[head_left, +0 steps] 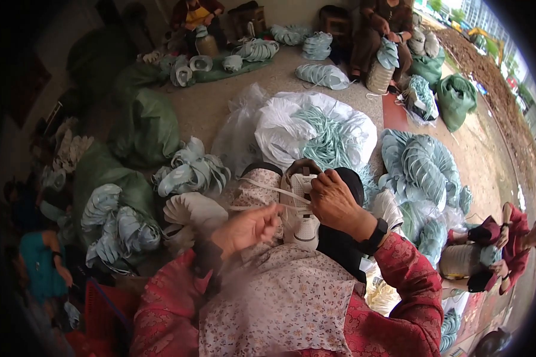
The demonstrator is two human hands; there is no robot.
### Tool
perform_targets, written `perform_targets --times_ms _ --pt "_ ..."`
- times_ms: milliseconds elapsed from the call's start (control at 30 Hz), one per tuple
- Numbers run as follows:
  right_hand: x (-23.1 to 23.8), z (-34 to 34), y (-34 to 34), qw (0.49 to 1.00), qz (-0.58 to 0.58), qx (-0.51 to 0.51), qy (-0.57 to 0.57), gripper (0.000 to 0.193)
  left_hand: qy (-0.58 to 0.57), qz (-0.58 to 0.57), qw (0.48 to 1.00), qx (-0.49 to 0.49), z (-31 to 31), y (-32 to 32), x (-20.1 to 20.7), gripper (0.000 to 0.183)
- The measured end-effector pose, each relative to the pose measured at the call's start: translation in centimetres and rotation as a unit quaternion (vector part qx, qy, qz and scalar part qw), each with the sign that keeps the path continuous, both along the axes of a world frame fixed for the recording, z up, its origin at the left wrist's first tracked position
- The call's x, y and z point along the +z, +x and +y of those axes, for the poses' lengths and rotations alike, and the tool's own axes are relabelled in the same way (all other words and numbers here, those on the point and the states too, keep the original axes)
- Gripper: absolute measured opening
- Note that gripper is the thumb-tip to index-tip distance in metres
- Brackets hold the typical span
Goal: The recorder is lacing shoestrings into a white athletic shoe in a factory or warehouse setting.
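A white and beige shoe upper [304,229] with a brown collar lies over my lap, on a floral apron [280,297]. A long off-white shoelace [287,194] runs through its eyelets and loops out to the left. My left hand [250,230] is beside the upper, fingers curled and closed on a strand of the lace at their tips. At the eyelet edge near the collar, my right hand [338,202] pinches the lace. Its own fingers partly hide that spot.
Ahead is a white sack [354,128] of pale green laces [327,140]. Bundled light-blue shoe uppers [420,169] are piled at right, more bundles [122,223] and green sacks [143,128] at left. Other people sit working at the far side [387,35] and the right [512,250].
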State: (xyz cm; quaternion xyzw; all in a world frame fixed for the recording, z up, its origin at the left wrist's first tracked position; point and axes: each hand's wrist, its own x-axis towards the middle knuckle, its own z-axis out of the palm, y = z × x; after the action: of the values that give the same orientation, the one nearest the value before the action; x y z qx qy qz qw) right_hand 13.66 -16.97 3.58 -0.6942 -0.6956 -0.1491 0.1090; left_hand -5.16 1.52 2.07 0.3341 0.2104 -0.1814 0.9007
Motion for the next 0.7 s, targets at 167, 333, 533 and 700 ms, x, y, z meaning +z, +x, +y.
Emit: perform_targets --times_ms 167,333,533,700 --pt "0.9 0.4 -0.5 0.998 0.060 -0.023 -0.022 0.020 -0.137 -0.098 0.965 0.202 2.8 -0.6 -2.8 0.036" --pt "-0.7 1.2 -0.7 0.997 0.049 -0.055 -0.010 0.019 -0.183 -0.100 0.973 0.093 2.8 -2.5 -0.6 0.041" --pt "0.3 0.7 -1.0 0.900 0.422 -0.107 -0.002 0.016 -0.147 -0.047 0.986 0.071 -0.3 -0.9 0.8 0.041" --pt "3.1 -2.9 -1.3 0.616 0.762 -0.067 0.186 0.027 -0.233 -0.138 0.934 0.233 2.6 -0.3 -3.2 0.022"
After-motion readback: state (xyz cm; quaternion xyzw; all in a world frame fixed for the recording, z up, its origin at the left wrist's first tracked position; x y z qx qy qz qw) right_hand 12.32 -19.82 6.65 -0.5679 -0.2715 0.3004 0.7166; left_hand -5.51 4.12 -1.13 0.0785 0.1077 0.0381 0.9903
